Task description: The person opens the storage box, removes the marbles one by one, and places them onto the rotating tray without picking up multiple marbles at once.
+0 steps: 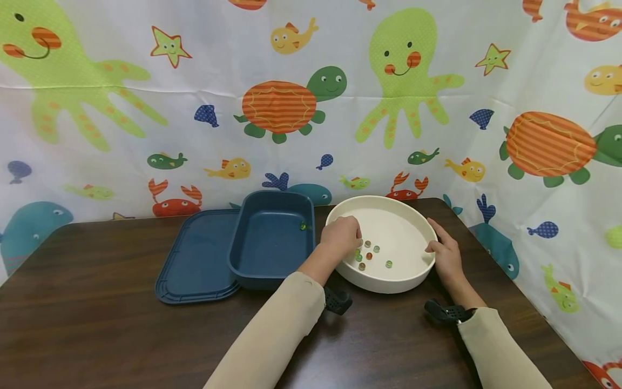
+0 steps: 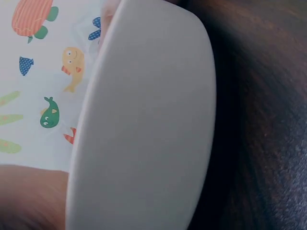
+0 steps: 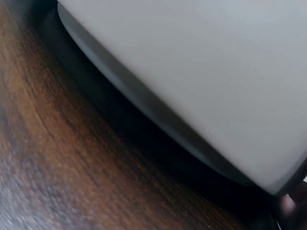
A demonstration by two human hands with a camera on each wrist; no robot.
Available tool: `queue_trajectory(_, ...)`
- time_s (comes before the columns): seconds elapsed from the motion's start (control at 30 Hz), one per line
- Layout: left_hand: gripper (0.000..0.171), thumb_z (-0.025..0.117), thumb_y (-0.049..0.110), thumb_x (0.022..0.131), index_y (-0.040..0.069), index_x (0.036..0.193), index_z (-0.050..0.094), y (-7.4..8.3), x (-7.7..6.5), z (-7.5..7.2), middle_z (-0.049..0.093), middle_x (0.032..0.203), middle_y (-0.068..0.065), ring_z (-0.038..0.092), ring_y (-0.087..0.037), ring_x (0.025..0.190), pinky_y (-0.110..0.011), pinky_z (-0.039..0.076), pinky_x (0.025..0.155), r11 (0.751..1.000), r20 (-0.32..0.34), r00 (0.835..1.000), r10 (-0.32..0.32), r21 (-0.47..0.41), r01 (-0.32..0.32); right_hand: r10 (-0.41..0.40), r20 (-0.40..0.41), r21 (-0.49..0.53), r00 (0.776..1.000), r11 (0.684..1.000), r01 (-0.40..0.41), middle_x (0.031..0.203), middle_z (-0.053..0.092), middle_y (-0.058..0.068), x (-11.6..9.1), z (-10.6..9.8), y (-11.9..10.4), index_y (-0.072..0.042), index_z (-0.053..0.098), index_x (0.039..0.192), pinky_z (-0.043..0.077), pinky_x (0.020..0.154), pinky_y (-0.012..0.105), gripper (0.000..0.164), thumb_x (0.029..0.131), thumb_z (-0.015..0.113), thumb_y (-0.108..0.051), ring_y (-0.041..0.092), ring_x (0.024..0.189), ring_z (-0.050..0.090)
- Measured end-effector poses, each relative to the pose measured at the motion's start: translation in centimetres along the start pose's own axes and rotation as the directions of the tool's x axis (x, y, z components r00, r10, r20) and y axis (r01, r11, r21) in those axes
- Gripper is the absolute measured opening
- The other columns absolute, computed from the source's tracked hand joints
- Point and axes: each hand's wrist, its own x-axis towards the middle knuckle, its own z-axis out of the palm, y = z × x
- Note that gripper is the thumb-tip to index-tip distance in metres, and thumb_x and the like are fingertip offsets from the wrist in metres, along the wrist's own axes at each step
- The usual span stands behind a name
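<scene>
A round, cream-white bowl stands on the table, with several small glass marbles in its near left part. My right hand grips the bowl's right rim, thumb over the inside and fingers along the outer wall. Over the bowl's left side reaches my left hand, its fingers curled down beside the marbles. I cannot tell whether a marble is between those fingertips. Both wrist views are mostly filled by the bowl's outer wall. Left of the bowl, a blue rectangular container holds green marbles by its right wall.
A flat blue lid lies left of the container, partly under its edge. All of it rests on a dark wood-grain table. Behind and to the right hangs a white curtain printed with sea animals, close to the table's edges.
</scene>
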Motion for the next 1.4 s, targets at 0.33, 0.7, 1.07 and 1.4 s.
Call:
queue_trajectory(0.33,0.009,0.07,0.023,0.094,0.019,0.093,0.078,-0.1,0.0,0.4,0.077,0.09,0.005,0.066,-0.013,0.082,-0.035,0.055,0.08,0.995,-0.024,1.0,0.003,0.095,0.0,-0.004,-0.003,0.005,1.0,1.0,0.004,0.168,0.025,0.008,0.2,0.3,-0.1,-0.012,0.031,0.159,0.022,0.126,0.048,0.075,0.087,0.037,0.006,0.03,0.156,0.024)
queue_trajectory(0.7,0.015,0.069,0.023,0.095,0.016,0.106,0.077,-0.3,-0.3,0.1,0.076,0.102,0.002,0.066,-0.015,0.088,-0.035,0.055,0.083,1.0,-0.001,1.0,-0.004,0.026,0.004,-0.011,0.004,0.01,1.0,1.0,0.011,0.167,0.026,0.009,0.1,0.4,0.0,-0.011,0.031,0.159,0.023,0.126,0.048,0.076,0.085,0.038,0.008,0.03,0.155,0.025)
queue_trajectory(1.07,0.022,0.065,0.028,0.1,0.016,0.115,0.074,-0.9,-1.6,-2.7,0.073,0.108,-0.002,0.067,-0.018,0.094,-0.036,0.056,0.08,0.99,-0.077,0.997,0.021,-0.137,-0.031,0.001,-0.002,0.011,1.0,1.0,-0.001,0.168,0.025,0.007,0.0,0.0,-0.1,-0.012,0.029,0.16,0.022,0.126,0.047,0.078,0.085,0.038,0.008,0.028,0.156,0.023)
queue_trajectory(1.4,0.022,0.061,0.024,0.1,0.014,0.114,0.075,-4.5,-2.3,-5.2,0.073,0.107,-0.004,0.066,-0.02,0.092,-0.037,0.056,0.078,0.973,-0.198,0.979,-0.044,-0.231,-0.003,-0.005,0.004,-0.013,1.0,1.0,0.005,0.168,0.025,0.007,-0.1,0.1,0.0,-0.012,0.028,0.16,0.022,0.126,0.049,0.077,0.086,0.037,0.007,0.03,0.156,0.024)
